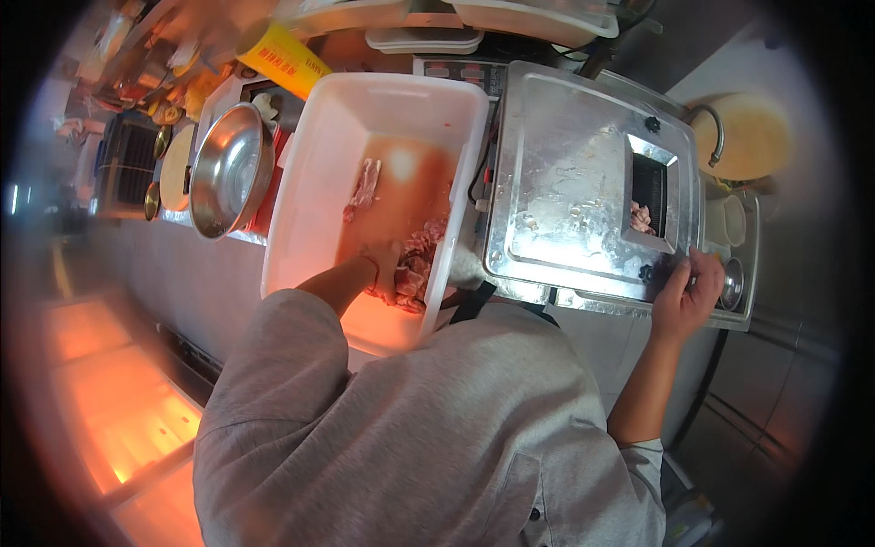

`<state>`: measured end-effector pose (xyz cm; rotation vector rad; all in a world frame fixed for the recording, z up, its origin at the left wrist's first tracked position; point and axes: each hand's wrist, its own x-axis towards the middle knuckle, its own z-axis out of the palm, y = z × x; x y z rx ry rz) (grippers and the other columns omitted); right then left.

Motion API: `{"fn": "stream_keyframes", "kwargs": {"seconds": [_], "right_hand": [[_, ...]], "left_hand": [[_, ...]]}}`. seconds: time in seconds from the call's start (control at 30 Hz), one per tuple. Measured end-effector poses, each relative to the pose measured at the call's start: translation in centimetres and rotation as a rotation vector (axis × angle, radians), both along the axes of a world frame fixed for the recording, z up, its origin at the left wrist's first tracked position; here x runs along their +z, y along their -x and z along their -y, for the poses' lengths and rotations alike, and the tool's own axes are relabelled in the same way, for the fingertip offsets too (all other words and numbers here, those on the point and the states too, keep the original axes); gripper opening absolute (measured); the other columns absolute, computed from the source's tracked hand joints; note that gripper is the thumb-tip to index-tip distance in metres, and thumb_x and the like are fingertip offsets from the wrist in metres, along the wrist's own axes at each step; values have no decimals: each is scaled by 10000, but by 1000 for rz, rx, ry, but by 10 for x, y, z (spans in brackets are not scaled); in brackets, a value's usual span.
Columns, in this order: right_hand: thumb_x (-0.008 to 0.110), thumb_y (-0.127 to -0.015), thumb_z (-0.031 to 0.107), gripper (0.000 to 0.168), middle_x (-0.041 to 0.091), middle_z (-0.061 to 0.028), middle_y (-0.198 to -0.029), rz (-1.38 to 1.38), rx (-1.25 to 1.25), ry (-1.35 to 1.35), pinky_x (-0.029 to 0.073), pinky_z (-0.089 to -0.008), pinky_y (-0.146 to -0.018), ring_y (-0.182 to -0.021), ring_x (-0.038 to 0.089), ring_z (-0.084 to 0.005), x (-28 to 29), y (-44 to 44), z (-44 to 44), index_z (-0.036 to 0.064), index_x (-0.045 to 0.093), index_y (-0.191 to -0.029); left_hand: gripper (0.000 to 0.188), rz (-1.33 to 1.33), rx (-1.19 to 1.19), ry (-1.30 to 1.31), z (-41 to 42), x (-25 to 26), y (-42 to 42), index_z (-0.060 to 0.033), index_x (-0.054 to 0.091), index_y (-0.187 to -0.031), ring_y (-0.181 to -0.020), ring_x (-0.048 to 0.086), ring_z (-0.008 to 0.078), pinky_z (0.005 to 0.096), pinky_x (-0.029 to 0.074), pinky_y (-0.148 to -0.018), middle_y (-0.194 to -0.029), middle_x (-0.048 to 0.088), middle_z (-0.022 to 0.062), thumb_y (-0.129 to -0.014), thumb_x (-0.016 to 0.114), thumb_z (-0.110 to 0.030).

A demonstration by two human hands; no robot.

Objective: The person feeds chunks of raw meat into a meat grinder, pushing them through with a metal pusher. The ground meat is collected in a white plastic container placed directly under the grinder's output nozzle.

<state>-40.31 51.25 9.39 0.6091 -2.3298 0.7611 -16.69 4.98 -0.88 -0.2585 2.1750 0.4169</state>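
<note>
My left hand (387, 268) reaches down into a large white plastic tub (304, 171). Its fingers touch a pile of raw meat pieces (422, 263) along the tub's right side; whether they grip a piece is hidden. A separate strip of raw meat (364, 186) lies further back in the tub, in reddish liquid. To the right stands a stainless-steel meat-cutting machine (567, 184) with a rectangular feed opening (649, 198). Some meat (640, 217) sits inside that opening. Over the machine's front right corner, my right hand (690, 290) rests with bent fingers and nothing visible in it.
Left of the tub stands a steel bowl (232, 171). A yellow cylindrical container (284, 58) leans behind it. Stacked white trays (424, 41) and a scale (465, 72) are at the back. A curved faucet (714, 137) and a round board (748, 137) are at the right.
</note>
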Motion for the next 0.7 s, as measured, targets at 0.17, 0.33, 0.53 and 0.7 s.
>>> {"fn": "stream_keyframes", "kwargs": {"seconds": [0.17,0.33,0.53,0.7], "right_hand": [[582,-953,-41,208,572,-103,-1105,51,24,102,489,-278,-827,-907,574,-160,8,-5,10,-31,682,-1136],[590,-949,-44,200,565,-98,-1122,37,-18,118,496,-278,-831,-924,585,-158,5,-6,14,-34,682,-1126],[596,-950,-44,190,565,-102,-1123,22,-25,41,505,-275,-823,-945,600,-163,2,-2,12,-39,681,-1120],[597,-947,-47,195,567,-105,-1128,10,49,123,508,-273,-811,-932,602,-161,1,-1,15,-31,688,-1118]], "left_hand": [[954,9,23,-278,10,-31,-11,-1,622,-1291,-1139,667,367,438,545,-952,-1187,703,213,-456,959,-317],[922,66,-27,-158,5,-40,-5,8,649,-1277,-1115,675,364,425,551,-937,-1208,701,227,-477,944,-344],[834,75,-113,-190,39,-69,-3,21,690,-1201,-1043,694,335,418,553,-887,-1145,721,219,-502,926,-368],[700,71,155,-324,62,-16,5,23,680,-1163,-952,711,275,379,569,-807,-1075,726,166,-543,916,-203]]}}
